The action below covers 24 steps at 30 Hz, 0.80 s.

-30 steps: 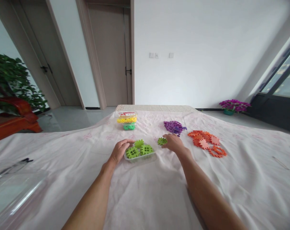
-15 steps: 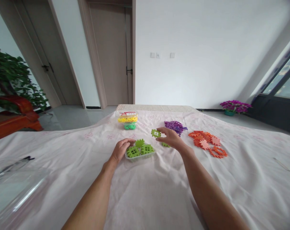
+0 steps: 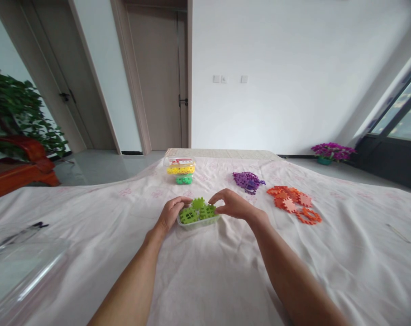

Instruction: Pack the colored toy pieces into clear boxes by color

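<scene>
A small clear plastic box (image 3: 199,223) stands on the cloth in front of me, filled with light-green interlocking plastic pieces (image 3: 189,215). Some are window-shaped squares, and a toothed one (image 3: 198,203) sits highest at the back. My left hand (image 3: 172,212) grips the box's left end, fingers curled along its far side. At the right end, my right hand (image 3: 234,204) has its thumb and fingers apart over the green pieces. I see no piece held between them, though the hand covers part of the box's right corner.
Purple pieces (image 3: 248,182) and orange pieces (image 3: 289,201) lie in heaps at the right. Behind the box, stacked clear containers hold yellow pieces (image 3: 181,170) and green pieces (image 3: 184,179). A large transparent bin (image 3: 25,267) is at the left. A patterned cloth (image 3: 205,280) covers the surface.
My right hand has moved left and down to the box, and the green window piece has left its pinch. My left hand has stayed at the box.
</scene>
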Available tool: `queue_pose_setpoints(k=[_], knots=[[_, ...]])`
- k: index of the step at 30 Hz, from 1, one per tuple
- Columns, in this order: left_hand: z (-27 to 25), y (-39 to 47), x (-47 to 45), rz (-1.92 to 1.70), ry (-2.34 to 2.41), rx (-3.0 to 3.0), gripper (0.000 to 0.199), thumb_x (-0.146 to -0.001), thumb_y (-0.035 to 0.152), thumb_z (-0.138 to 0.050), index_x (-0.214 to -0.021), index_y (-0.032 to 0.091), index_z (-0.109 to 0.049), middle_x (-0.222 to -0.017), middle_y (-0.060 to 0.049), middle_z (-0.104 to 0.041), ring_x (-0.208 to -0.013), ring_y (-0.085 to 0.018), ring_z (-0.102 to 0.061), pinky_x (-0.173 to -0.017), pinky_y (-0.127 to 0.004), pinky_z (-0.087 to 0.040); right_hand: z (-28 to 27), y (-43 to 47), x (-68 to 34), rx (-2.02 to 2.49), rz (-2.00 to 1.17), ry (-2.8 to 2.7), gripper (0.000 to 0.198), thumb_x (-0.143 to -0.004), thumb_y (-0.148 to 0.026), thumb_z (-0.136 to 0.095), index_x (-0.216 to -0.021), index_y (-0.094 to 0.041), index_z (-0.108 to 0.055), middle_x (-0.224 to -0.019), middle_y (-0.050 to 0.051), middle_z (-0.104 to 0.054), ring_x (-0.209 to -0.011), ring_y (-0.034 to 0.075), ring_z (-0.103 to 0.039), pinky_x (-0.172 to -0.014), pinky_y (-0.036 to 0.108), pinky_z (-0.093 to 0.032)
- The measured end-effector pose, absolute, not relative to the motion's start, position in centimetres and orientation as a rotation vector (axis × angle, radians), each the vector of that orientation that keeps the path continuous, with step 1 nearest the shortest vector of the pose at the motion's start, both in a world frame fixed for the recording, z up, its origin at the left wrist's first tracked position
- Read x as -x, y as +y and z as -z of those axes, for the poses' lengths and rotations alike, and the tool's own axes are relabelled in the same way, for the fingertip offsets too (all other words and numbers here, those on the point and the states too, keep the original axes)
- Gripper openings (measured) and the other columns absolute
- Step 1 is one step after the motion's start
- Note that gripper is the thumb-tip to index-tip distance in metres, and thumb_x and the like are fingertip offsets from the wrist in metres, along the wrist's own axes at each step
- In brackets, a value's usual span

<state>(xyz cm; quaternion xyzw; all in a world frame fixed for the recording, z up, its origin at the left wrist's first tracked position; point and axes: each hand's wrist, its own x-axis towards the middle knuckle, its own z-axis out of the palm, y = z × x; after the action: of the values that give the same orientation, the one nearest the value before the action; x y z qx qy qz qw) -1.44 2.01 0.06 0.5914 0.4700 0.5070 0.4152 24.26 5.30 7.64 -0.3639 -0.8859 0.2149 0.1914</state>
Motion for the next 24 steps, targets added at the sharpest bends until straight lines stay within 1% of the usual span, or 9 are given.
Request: queue_pose_setpoints(k=[2, 5, 7, 10, 14, 16, 18, 21, 24], knots=[[-0.1, 2.0, 1.4, -1.272, 1.181, -1.486, 0.033, -0.080, 0.026, -0.047, -0.101, 0.015, -0.070, -0.103, -0.008, -0.072, -0.097, -0.022, -0.067, -0.091, -0.035, -0.048, -7.5, 5.4, -24.2, 1.024, -0.572, -2.485, 0.031, -0.068, -0.014, -0.069, -0.096, -0.024, -0.075, -0.098, 0.001, -0.075, -0.095, 0.021, -0.066, -0.091, 0.033, -0.048], [-0.1, 2.0, 1.4, -1.272, 1.180, -1.471, 0.034, -0.080, 0.026, -0.047, -0.102, 0.015, -0.070, -0.104, -0.008, -0.072, -0.097, -0.023, -0.067, -0.091, -0.035, -0.048, -7.6, 5.8, -24.9, 1.072, -0.573, -2.404, 0.029, -0.073, -0.019, -0.068, -0.101, -0.024, -0.074, -0.103, 0.002, -0.074, -0.097, 0.021, -0.067, -0.089, 0.032, -0.049], [0.0, 2.1, 1.5, -1.275, 1.179, -1.463, 0.034, -0.080, 0.027, -0.048, -0.102, 0.015, -0.071, -0.104, -0.008, -0.072, -0.097, -0.023, -0.067, -0.091, -0.035, -0.048, -7.6, 6.4, -26.1, 1.174, -0.516, -2.304, 0.029, -0.076, -0.020, -0.066, -0.104, -0.022, -0.072, -0.106, 0.003, -0.073, -0.098, 0.021, -0.067, -0.089, 0.031, -0.048], [0.2, 2.2, 1.5, -1.286, 1.170, -1.461, 0.034, -0.080, 0.028, -0.048, -0.102, 0.015, -0.071, -0.103, -0.009, -0.073, -0.097, -0.023, -0.067, -0.091, -0.036, -0.048, -7.3, 7.5, -28.6, 1.442, -0.334, -2.180, 0.031, -0.077, -0.017, -0.064, -0.107, -0.020, -0.071, -0.108, 0.006, -0.072, -0.102, 0.022, -0.066, -0.091, 0.032, -0.047], [0.4, 2.3, 1.6, -1.283, 1.174, -1.459, 0.034, -0.080, 0.029, -0.048, -0.101, 0.014, -0.071, -0.104, -0.009, -0.073, -0.098, -0.024, -0.067, -0.092, -0.037, -0.048, -6.0, 8.7, -30.9, 1.766, -0.190, -2.213, 0.048, -0.071, -0.018, -0.069, -0.118, -0.017, -0.066, -0.116, 0.011, -0.068, -0.109, 0.027, -0.062, -0.092, 0.034, -0.045], [0.4, 2.3, 1.6, -1.273, 1.181, -1.464, 0.034, -0.080, 0.029, -0.048, -0.102, 0.014, -0.071, -0.104, -0.009, -0.072, -0.098, -0.024, -0.067, -0.092, -0.037, -0.048, -5.1, 9.0, -31.2, 1.835, -0.176, -2.292, 0.059, -0.067, -0.020, -0.073, -0.124, -0.016, -0.063, -0.120, 0.013, -0.067, -0.112, 0.028, -0.059, -0.093, 0.033, -0.044], [0.3, 2.3, 1.6, -1.269, 1.181, -1.462, 0.034, -0.080, 0.029, -0.048, -0.102, 0.014, -0.071, -0.104, -0.009, -0.073, -0.099, -0.024, -0.067, -0.092, -0.037, -0.048, -4.3, 9.1, -31.1, 1.876, -0.152, -2.341, 0.065, -0.063, -0.023, -0.077, -0.126, -0.018, -0.061, -0.121, 0.012, -0.066, -0.113, 0.028, -0.058, -0.093, 0.032, -0.043], [0.0, 2.1, 1.4, -1.271, 1.173, -1.445, 0.034, -0.079, 0.029, -0.048, -0.101, 0.014, -0.070, -0.102, -0.009, -0.073, -0.098, -0.024, -0.067, -0.092, -0.037, -0.048, -3.7, 9.4, -31.1, 1.897, -0.136, -2.358, 0.060, -0.063, -0.028, -0.077, -0.121, -0.022, -0.065, -0.117, 0.009, -0.068, -0.110, 0.027, -0.060, -0.087, 0.030, -0.043], [-0.2, 2.0, 1.4, -1.275, 1.182, -1.443, 0.034, -0.079, 0.030, -0.048, -0.100, 0.014, -0.071, -0.102, -0.009, -0.073, -0.098, -0.024, -0.067, -0.091, -0.037, -0.049, -3.5, 9.6, -31.3, 1.877, -0.152, -2.343, 0.049, -0.070, -0.027, -0.071, -0.118, -0.023, -0.066, -0.110, 0.008, -0.070, -0.104, 0.026, -0.063, -0.082, 0.028, -0.044]])
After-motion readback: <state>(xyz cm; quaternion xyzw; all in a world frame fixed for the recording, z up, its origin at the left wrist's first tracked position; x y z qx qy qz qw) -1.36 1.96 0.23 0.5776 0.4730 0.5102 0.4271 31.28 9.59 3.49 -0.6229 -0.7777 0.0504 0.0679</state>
